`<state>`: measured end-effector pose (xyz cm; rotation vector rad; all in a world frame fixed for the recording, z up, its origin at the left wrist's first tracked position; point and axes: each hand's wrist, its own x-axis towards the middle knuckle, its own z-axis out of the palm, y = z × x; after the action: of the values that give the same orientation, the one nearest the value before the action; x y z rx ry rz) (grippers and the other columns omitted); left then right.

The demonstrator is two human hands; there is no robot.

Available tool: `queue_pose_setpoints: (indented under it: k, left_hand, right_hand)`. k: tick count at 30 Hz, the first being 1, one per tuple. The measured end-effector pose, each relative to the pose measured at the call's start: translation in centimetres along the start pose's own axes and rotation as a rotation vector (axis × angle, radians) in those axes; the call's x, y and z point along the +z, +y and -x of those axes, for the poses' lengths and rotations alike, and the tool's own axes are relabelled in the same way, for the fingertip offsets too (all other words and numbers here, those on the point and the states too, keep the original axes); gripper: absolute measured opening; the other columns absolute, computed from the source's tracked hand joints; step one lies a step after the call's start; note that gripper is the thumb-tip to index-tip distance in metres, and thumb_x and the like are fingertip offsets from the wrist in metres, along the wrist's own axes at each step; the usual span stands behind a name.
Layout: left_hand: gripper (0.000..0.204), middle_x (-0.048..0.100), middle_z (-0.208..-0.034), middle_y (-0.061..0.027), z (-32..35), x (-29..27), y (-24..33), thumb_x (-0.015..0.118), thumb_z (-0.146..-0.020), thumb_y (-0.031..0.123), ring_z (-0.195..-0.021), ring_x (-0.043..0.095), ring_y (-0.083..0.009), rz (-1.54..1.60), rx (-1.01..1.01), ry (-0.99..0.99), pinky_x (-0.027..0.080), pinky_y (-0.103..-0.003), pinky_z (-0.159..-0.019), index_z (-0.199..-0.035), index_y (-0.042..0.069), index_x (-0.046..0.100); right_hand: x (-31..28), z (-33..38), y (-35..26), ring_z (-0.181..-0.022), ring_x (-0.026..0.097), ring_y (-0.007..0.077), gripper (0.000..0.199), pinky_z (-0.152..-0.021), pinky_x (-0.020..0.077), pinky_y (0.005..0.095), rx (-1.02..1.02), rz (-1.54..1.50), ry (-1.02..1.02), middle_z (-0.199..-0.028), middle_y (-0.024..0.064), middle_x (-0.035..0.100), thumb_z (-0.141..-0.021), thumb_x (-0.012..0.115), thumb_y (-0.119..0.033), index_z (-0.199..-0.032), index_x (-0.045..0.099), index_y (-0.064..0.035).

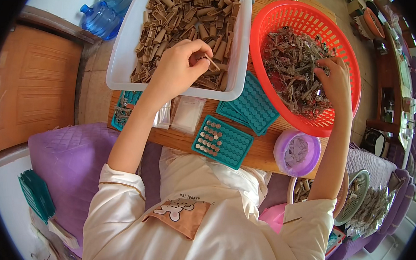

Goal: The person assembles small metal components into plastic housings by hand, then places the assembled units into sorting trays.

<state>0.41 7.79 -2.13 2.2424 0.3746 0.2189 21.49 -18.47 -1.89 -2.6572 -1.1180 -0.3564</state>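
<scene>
My left hand (181,64) is over the white tub (119,58), which is full of small brown rectangular pieces, and pinches one thin brown piece (212,62) between thumb and fingers. My right hand (336,80) reaches into the red basket (272,19) and is buried to the fingers in a heap of dark, tangled metal-and-brown scraps (292,68); whether it grips any I cannot tell. A teal dimpled tray (233,146) in front of me holds several small round silver pieces in its left rows.
More teal trays (252,106) lie stacked under the basket's edge, and another teal tray (123,108) sits at the left. Clear plastic bags (187,113) lie on the wooden table. A purple bowl (297,152), blue water bottles (103,14) and a purple cushion (68,155) are around.
</scene>
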Motion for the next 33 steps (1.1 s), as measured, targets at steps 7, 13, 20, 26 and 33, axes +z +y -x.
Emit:
queue_pose_setpoints:
  k: [7, 13, 20, 26, 33]
  left_hand:
    - [0.013, 0.048, -0.081, -0.002, 2.1, 0.7, 0.8, 0.052, -0.075, 0.003, -0.074, 0.054, -0.0097, 0.602, -0.009, 0.092, 0.042, -0.02, -0.063, -0.087, -0.001, 0.055]
    - [0.025, 0.043, -0.082, -0.0014, 2.8, 2.2, 1.4, 0.045, -0.073, -0.003, -0.078, 0.057, -0.0174, 1.048, -0.084, 0.118, 0.047, -0.025, -0.073, -0.097, -0.001, 0.047]
    - [0.024, 0.048, -0.082, -0.0027, 3.9, 3.2, 1.4, 0.043, -0.078, 0.001, -0.072, 0.054, -0.0111, 1.124, -0.135, 0.101, 0.047, -0.025, -0.069, -0.101, -0.001, 0.046]
    - [0.024, 0.05, -0.082, -0.0027, 4.3, 3.3, 2.6, 0.04, -0.085, 0.009, -0.066, 0.05, -0.0087, 1.191, -0.185, 0.131, 0.045, -0.023, -0.062, -0.108, 0.002, 0.044]
    - [0.019, 0.043, -0.071, 0.0003, 5.0, 3.0, 1.4, 0.038, -0.084, 0.011, -0.05, 0.034, -0.0046, 1.29, -0.194, 0.124, 0.028, -0.018, -0.045, -0.102, 0.004, 0.043]
  right_hand:
    - [-3.4, -1.3, -0.9, -0.093, 0.05, 0.0102, 0.02, -0.084, 0.0368, 0.0253, 0.27, -0.92, 0.386, -0.098, 0.0071, 0.055, -0.083, 0.049, -0.015, -0.094, 0.057, -0.0014]
    - [-7.9, -1.2, -1.2, -0.099, 0.048, 0.0138, 0.025, -0.087, 0.0355, 0.03, 0.195, -1.425, 0.532, -0.103, 0.0073, 0.053, -0.085, 0.045, -0.014, -0.107, 0.05, -0.0016]
    - [-7.7, -0.6, 2.6, -0.088, 0.049, 0.0097, 0.022, -0.078, 0.0371, 0.0233, 0.294, -0.412, 0.085, -0.092, 0.0045, 0.056, -0.082, 0.049, -0.018, -0.09, 0.059, 0.0001]
    - [-4.4, 0.3, 5.1, -0.069, 0.049, 0.0069, 0.02, -0.065, 0.0396, 0.0214, 0.42, -0.582, 0.007, -0.075, 0.0004, 0.057, -0.08, 0.052, -0.018, -0.09, 0.058, -0.001]
    - [-2.3, 1.1, 2.4, -0.068, 0.056, 0.0158, 0.025, -0.059, 0.0428, 0.0272, 0.261, -0.487, -0.181, -0.076, 0.0072, 0.06, -0.074, 0.057, -0.016, -0.094, 0.057, -0.0019]
